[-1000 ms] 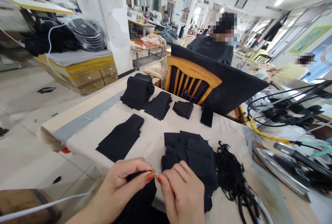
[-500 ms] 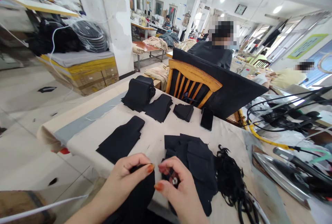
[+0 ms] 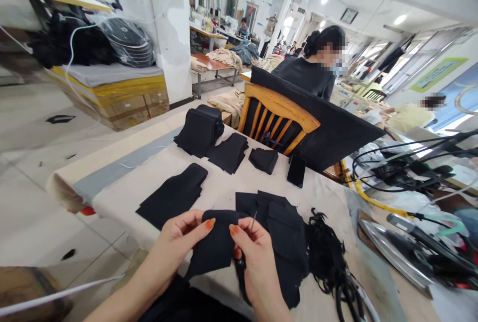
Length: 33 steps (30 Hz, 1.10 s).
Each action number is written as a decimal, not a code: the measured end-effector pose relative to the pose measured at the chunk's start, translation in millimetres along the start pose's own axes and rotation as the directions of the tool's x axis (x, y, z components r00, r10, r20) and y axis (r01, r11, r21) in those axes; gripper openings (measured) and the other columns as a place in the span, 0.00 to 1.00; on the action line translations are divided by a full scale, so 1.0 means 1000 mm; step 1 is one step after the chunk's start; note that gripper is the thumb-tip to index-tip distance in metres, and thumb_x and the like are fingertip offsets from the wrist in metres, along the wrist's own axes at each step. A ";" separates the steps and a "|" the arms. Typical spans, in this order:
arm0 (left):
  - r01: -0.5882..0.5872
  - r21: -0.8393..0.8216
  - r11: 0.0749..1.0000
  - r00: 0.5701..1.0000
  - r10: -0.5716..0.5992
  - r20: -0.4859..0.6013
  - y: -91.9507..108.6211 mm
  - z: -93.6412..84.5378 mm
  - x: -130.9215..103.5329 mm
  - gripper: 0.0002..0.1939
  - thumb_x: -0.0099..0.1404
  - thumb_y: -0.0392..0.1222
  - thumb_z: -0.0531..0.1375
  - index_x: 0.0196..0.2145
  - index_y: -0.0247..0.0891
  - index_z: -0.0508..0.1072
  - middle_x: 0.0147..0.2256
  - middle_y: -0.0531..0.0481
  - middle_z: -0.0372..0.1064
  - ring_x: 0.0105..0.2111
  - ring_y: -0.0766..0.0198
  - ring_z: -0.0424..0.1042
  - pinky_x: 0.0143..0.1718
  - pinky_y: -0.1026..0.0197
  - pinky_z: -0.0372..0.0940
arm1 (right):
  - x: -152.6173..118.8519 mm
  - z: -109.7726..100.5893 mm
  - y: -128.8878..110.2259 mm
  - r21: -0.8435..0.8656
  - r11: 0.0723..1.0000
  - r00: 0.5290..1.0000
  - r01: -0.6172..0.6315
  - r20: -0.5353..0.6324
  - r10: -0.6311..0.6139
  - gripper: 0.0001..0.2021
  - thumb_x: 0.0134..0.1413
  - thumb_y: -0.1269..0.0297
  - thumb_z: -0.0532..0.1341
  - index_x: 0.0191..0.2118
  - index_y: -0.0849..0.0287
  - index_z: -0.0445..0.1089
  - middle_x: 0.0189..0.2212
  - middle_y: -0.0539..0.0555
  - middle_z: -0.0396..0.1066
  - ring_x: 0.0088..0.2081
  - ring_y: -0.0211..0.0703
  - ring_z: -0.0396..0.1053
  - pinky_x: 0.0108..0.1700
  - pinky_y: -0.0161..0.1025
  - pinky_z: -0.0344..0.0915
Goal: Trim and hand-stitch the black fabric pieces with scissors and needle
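Note:
A piece of black fabric (image 3: 218,245) is stretched between my two hands above the near edge of the table. My left hand (image 3: 182,235) pinches its upper left corner between thumb and fingers. At the upper right corner, my right hand (image 3: 254,247) grips the cloth and also keeps a small pair of scissors in the palm. Only a thin metal tip and part of the black handle of the scissors (image 3: 240,267) show. Just beyond and right of my right hand lies a loose pile of black fabric pieces (image 3: 286,232). Left of it is a flat black stack (image 3: 174,195).
Further black stacks (image 3: 199,130) and a phone (image 3: 296,171) lie along the table's far side. Black strips (image 3: 326,252) lie at right, near an iron (image 3: 399,252) with cables. A wooden chair (image 3: 282,108) stands beyond the table; a seated person (image 3: 304,73) is behind it.
My right hand has closed on the fabric's right corner, where it was apart from it before. The piece is now raised and spread flat between both hands.

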State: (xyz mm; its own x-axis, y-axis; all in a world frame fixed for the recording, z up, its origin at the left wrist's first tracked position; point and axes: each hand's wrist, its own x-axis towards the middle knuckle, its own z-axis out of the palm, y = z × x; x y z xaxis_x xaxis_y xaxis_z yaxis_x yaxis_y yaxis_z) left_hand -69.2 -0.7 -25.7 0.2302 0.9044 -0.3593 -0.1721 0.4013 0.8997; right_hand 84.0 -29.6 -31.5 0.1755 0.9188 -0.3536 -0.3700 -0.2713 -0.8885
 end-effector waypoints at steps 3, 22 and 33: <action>-0.019 -0.021 1.000 1.000 0.019 -0.012 0.001 0.000 0.001 0.12 0.57 0.48 0.66 0.27 0.37 0.73 0.23 0.56 0.69 0.23 0.69 0.65 0.25 0.68 0.60 | 0.001 0.001 0.003 0.001 1.000 1.000 0.003 0.006 -0.003 0.15 0.43 0.55 0.69 0.27 0.60 0.66 0.17 0.43 0.58 0.19 0.28 0.48 0.22 0.30 0.45; -0.056 0.241 0.969 0.998 0.053 0.017 0.005 -0.051 -0.006 0.13 0.59 0.49 0.62 0.26 0.36 0.72 0.21 0.58 0.61 0.22 0.68 0.59 0.24 0.67 0.53 | 0.029 0.033 0.003 -0.105 0.991 0.985 0.080 0.160 -0.063 0.14 0.45 0.58 0.69 0.26 0.58 0.64 0.17 0.41 0.55 0.19 0.29 0.46 0.21 0.29 0.44; -0.029 0.092 0.995 0.999 0.031 -0.022 0.010 -0.074 -0.003 0.15 0.51 0.45 0.67 0.37 0.40 0.76 0.25 0.58 0.63 0.24 0.68 0.62 0.27 0.66 0.56 | 0.042 0.043 -0.015 -0.431 0.754 0.832 0.496 0.485 -0.271 0.19 0.46 0.61 0.67 0.14 0.59 0.60 0.17 0.45 0.54 0.24 0.36 0.52 0.27 0.36 0.49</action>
State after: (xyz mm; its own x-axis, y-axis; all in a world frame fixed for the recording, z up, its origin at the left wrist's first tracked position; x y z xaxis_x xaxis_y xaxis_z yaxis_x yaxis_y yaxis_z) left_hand -142.8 11.0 -34.4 0.2038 0.9193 -0.3366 -0.0899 0.3599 0.9286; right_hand 57.9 25.0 -20.7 -0.1961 0.9766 0.0881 0.2012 0.1281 -0.9711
